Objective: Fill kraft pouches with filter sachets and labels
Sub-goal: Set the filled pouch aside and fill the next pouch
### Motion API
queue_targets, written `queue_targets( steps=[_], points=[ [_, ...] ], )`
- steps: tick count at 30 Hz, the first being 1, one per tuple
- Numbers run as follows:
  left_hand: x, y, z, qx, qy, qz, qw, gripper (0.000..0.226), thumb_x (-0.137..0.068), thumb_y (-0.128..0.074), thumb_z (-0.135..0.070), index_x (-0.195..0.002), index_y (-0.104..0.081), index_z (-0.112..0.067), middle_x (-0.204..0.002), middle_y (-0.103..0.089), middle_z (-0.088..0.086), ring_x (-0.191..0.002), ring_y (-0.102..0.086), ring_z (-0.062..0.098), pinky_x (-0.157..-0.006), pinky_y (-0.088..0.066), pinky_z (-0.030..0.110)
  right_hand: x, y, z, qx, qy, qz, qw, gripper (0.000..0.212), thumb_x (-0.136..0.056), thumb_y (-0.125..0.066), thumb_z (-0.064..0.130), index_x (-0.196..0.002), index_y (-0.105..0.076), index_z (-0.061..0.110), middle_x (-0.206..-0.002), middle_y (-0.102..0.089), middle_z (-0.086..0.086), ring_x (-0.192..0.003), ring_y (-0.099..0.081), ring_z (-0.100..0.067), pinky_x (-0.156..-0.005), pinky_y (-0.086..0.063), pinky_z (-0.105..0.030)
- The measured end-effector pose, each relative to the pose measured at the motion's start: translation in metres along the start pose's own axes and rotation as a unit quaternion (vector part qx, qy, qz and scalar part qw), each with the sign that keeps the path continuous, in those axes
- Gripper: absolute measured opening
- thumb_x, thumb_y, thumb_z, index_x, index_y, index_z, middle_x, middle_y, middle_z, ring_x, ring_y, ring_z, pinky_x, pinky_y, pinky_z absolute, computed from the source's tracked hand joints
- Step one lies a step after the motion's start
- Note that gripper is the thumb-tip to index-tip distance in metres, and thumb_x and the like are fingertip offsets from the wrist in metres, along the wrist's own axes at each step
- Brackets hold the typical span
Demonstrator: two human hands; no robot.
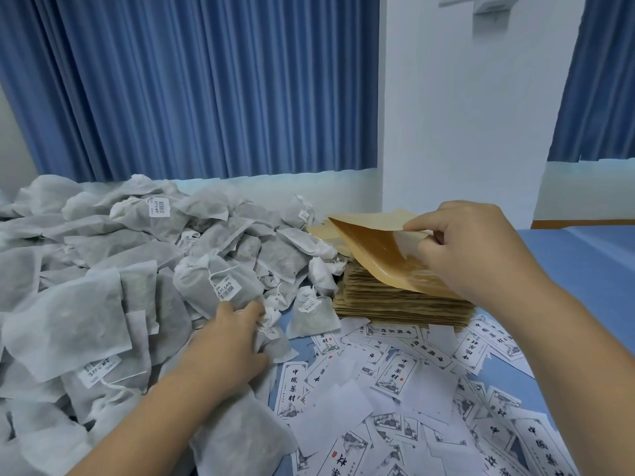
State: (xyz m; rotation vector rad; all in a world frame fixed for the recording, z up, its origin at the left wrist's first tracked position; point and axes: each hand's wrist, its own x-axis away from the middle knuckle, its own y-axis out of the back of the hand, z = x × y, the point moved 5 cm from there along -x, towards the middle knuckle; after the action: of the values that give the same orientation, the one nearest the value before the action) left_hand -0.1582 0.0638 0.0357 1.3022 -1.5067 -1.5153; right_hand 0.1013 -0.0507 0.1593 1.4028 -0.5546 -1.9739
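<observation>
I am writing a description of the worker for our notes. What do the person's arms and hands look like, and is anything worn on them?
The left hand and the right hand wear no gloves. The left forearm and the right forearm are bare to the frame's edge; no sleeve is in view. No watch, ring or bracelet shows.

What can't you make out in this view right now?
Head view:
- Pouch interior: its own front wall hides it, so contents unknown.
- Left hand grip: fingertips are buried among the sachets; which one, if any, unclear.
- Tag print: too small to read.
- Nearest labels: cut off by the bottom edge.
- Stack back: hidden behind the lifted pouch.
</observation>
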Motion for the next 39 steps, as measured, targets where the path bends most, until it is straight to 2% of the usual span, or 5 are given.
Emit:
queue_targets(
  steps=[8,16,24,32,39],
  points=[
    [0.004,0.021,-0.021,0.088,-0.113,-0.130,0.981,0.051,-0.078,-0.067,-0.030,-0.124,-0.045,-0.033,-0.113,-0.041,-0.006,-0.104,-0.051,0.015,-0.081,-0.046,0.029,0.000,0.003,-0.001,-0.006,-0.007,0.003,1.000,0.028,-0.082,-0.058,0.015,-0.100,-0.073,0.030,-0.073,-0.049,0.017,-0.077,-0.050,-0.011,-0.065,-0.039,-0.025],
    [0.037,0.083,-0.086,0.422,-0.181,-0.286,0.841,0.054,-0.065,-0.072,-0.052,-0.111,-0.043,-0.052,-0.112,-0.054,-0.017,-0.103,-0.055,0.001,-0.080,-0.045,0.025,-0.001,0.001,-0.003,-0.029,-0.019,0.013,0.999,0.028,-0.083,-0.055,0.013,-0.099,-0.073,0.027,-0.067,-0.044,0.019,-0.065,-0.041,0.000,-0.057,-0.032,-0.014],
    [0.025,0.072,-0.123,0.340,-0.260,-0.220,0.877,0.048,-0.075,-0.077,-0.032,-0.120,-0.059,-0.033,-0.110,-0.049,-0.013,-0.104,-0.043,-0.011,-0.082,-0.031,0.000,-0.002,0.009,-0.008,-0.153,-0.057,0.008,0.987,0.023,-0.075,-0.050,0.035,-0.079,-0.072,0.029,-0.053,-0.056,0.009,-0.047,-0.049,0.000,-0.044,-0.034,-0.016],
    [0.017,0.076,-0.149,0.074,-0.123,-0.181,0.973,0.044,-0.082,-0.045,-0.061,-0.121,-0.049,-0.043,-0.104,-0.049,-0.005,-0.094,-0.058,0.023,-0.065,-0.038,0.031,0.001,-0.003,0.009,-0.087,-0.031,0.002,0.996,0.021,-0.077,-0.055,0.011,-0.087,-0.073,0.017,-0.088,-0.071,0.001,-0.085,-0.062,-0.020,-0.079,-0.052,-0.035],
    [0.005,0.073,-0.168,0.402,-0.124,-0.070,0.905,0.025,-0.068,-0.064,-0.031,-0.089,-0.051,-0.027,-0.080,-0.059,-0.008,-0.065,-0.052,0.002,-0.051,-0.034,0.017,0.002,-0.005,0.016,-0.064,-0.012,-0.025,0.998,0.019,-0.074,-0.052,0.010,-0.083,-0.068,0.005,-0.076,-0.064,-0.008,-0.078,-0.057,-0.027,-0.071,-0.050,-0.042]
  ],
)
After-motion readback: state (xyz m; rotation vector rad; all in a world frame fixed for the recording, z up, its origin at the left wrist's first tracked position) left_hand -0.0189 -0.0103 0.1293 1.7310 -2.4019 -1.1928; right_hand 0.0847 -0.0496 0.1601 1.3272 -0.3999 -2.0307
